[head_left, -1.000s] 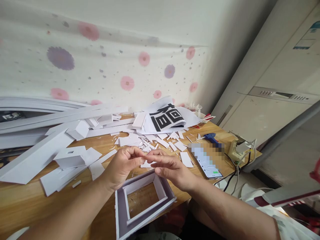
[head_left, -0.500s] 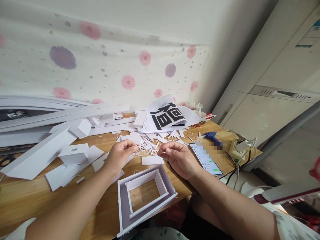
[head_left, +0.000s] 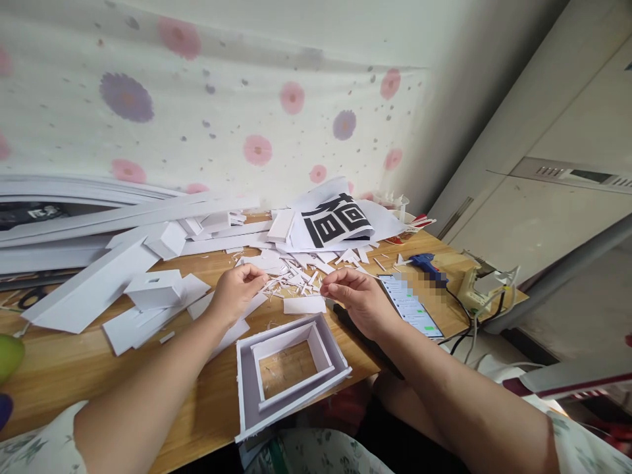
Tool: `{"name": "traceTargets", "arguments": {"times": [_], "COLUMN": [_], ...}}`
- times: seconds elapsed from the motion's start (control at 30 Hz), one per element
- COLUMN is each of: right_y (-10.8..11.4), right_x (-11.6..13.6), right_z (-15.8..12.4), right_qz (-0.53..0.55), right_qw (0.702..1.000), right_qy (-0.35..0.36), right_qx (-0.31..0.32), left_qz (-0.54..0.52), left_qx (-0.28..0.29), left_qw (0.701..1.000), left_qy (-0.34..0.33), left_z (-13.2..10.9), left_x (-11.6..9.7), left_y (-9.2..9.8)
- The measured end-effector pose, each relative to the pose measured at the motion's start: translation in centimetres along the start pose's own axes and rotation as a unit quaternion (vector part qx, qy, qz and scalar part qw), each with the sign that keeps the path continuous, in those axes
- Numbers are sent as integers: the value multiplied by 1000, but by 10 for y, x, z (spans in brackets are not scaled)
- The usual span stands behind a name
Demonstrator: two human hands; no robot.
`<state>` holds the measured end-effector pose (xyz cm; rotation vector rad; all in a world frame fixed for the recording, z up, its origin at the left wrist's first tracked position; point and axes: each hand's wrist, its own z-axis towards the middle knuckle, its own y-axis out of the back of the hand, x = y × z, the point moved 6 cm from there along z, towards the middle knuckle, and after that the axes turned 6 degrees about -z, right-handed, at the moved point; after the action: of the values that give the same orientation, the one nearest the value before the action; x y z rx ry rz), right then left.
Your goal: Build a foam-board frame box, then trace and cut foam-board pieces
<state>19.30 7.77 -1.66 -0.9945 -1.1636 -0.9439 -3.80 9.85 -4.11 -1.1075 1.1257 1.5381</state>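
Note:
Above the table, my left hand (head_left: 237,293) has thumb and forefinger pinched together over the edge of a heap of white foam-board scraps (head_left: 296,275). Opposite it, my right hand (head_left: 359,301) is pinched too, near a long dark object (head_left: 359,334) partly covered by my forearm. Whatever lies between the fingertips, if anything, is too small to make out. Below both hands, a rectangular foam-board frame (head_left: 248,388) with raised inner and outer walls sits at the table's front edge. A short white strip (head_left: 303,305) lies just behind it.
A phone (head_left: 411,306), a blue glue gun (head_left: 425,262) and a power strip (head_left: 473,293) with cables occupy the right side. Long white boards (head_left: 93,283) and a small white box (head_left: 154,289) are on the left. Behind the scraps lies a printed sheet (head_left: 336,220).
The view has shifted slightly, showing a green round thing at the left edge. My hands stay pinched and apart above the table, nearly unmoved. The frame has not visibly moved.

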Motion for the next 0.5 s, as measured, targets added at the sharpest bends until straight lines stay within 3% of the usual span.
{"name": "traceTargets", "arguments": {"times": [0.1, 0.2, 0.27, 0.37, 0.5], "right_y": [5, 5, 0, -17, -41], "right_x": [6, 15, 22, 26, 18], "right_z": [0, -4, -11, -28, -50], "right_qz": [-117, -241, -340, -460, -566], "right_qw": [992, 961, 917, 827, 723], "right_qy": [51, 118, 178, 246, 264], "right_qx": [15, 64, 112, 208, 296], "left_qz": [40, 60, 72, 94, 129], "left_qx": [-29, -47, -47, -33, -16], "left_qw": [999, 997, 996, 995, 991], "left_qy": [-13, -24, -23, -22, -35], "left_z": [3, 5, 4, 0, -7], "left_x": [0, 1, 4, 8, 5], "left_y": [12, 23, 29, 37, 48]}}
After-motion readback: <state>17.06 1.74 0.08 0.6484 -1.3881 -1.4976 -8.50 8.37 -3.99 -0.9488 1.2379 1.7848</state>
